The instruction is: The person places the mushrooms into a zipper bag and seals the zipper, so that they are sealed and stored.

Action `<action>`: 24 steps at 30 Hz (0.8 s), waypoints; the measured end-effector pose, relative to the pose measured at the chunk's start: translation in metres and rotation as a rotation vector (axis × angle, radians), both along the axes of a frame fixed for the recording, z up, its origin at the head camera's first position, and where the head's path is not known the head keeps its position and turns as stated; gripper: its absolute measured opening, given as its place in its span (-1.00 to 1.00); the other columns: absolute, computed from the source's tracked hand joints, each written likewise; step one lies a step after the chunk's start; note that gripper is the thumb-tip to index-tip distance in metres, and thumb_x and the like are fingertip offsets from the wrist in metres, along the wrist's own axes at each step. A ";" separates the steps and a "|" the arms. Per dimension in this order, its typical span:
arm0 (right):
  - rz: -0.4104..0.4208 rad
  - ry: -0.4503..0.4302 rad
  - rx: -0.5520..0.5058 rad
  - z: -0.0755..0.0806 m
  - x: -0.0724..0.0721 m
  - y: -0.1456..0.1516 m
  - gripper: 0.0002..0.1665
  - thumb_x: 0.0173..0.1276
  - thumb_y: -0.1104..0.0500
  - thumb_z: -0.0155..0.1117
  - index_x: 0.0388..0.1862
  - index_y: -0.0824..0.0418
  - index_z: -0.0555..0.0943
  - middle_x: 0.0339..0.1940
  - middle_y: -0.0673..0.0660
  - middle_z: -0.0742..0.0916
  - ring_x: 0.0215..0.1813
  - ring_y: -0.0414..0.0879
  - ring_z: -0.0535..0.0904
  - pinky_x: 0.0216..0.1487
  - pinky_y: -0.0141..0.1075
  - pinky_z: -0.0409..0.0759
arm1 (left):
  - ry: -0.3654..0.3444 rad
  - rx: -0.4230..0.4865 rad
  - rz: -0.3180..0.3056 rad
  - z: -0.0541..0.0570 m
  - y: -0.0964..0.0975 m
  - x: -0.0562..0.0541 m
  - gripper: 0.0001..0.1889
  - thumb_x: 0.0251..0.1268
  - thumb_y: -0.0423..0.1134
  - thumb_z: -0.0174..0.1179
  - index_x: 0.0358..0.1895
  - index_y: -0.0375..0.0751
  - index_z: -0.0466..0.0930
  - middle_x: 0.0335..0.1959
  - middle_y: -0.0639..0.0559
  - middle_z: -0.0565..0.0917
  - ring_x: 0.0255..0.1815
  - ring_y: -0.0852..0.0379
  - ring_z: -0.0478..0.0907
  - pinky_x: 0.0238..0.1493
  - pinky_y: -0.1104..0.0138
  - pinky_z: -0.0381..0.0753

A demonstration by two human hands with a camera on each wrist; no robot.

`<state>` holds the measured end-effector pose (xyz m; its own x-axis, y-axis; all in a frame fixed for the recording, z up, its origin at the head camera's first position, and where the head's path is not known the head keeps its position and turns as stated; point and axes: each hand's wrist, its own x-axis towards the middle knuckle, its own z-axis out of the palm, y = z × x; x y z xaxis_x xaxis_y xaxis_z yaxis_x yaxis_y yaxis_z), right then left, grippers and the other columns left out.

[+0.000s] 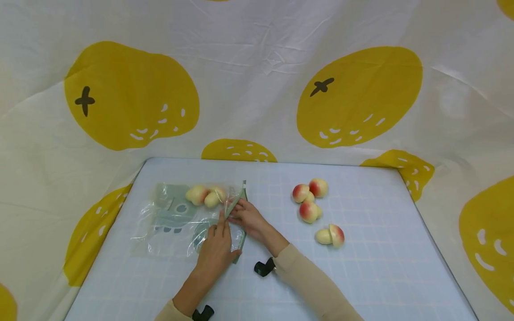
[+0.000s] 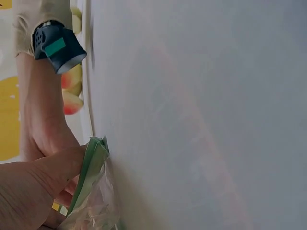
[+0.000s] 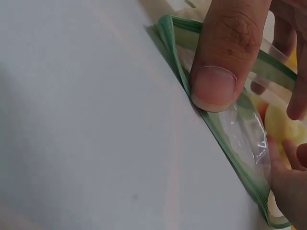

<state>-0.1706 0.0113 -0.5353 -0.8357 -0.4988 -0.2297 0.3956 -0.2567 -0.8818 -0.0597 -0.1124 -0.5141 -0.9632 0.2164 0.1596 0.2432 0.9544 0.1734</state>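
Left of centre on the pale checked table (image 1: 373,267) lies a clear zip bag (image 1: 176,218) with a green print, its mouth facing right and parted. Inside, toward the far side, one mushroom (image 1: 196,195) sits next to a second mushroom (image 1: 216,197), both cream with reddish areas seen through the film. I judge the packing to be at an early stage: two pieces are in, four lie outside, and the mouth is not sealed.

At that mouth, the left hand (image 1: 217,249) grasps the near part of the rim, its thumb against the green zip strip (image 3: 230,155) and its fingers lying fairly straight over the film. The right hand (image 1: 250,218) reaches into the opening with fingers extended; nothing shows in its grasp, though the raised lip covers part of the fingertips, and I cannot tell whether they touch the mushrooms.

Right of the bag and well apart from it, three mushrooms (image 1: 309,211) lie in a close cluster, and a lone mushroom (image 1: 330,236) rests on its side nearer the person. Beige sleeves (image 1: 313,281) cover the forearms, and beyond the table hangs a pale cloth (image 1: 249,98) printed with large yellow fruit
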 end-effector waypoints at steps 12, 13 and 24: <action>0.090 -0.045 -0.080 -0.001 -0.010 -0.009 -0.39 0.42 0.55 -0.01 0.44 0.37 0.36 0.43 0.28 0.47 0.31 0.11 0.48 0.21 -0.16 0.48 | 0.008 0.014 -0.002 0.000 0.002 0.000 0.11 -0.23 0.09 0.65 0.31 -0.64 0.32 0.51 -0.42 0.14 0.10 -0.29 0.45 -0.14 0.08 0.65; 0.090 -0.051 -0.093 -0.001 -0.010 -0.008 -0.39 0.42 0.56 -0.02 0.44 0.39 0.35 0.43 0.29 0.47 0.32 0.12 0.47 0.23 -0.15 0.47 | -0.003 0.017 -0.002 0.000 0.002 0.000 0.11 -0.21 0.09 0.64 0.31 -0.64 0.31 0.52 -0.41 0.13 0.11 -0.29 0.45 -0.12 0.07 0.64; 0.065 -0.006 -0.096 0.000 -0.007 0.019 -0.38 0.43 0.58 -0.09 0.47 0.52 0.20 0.39 0.47 0.43 0.34 0.20 0.45 0.38 -0.05 0.35 | -0.086 0.045 0.025 0.002 0.001 -0.001 0.12 -0.16 0.08 0.63 0.35 -0.65 0.27 0.52 -0.42 0.12 0.21 -0.34 0.40 0.00 0.02 0.61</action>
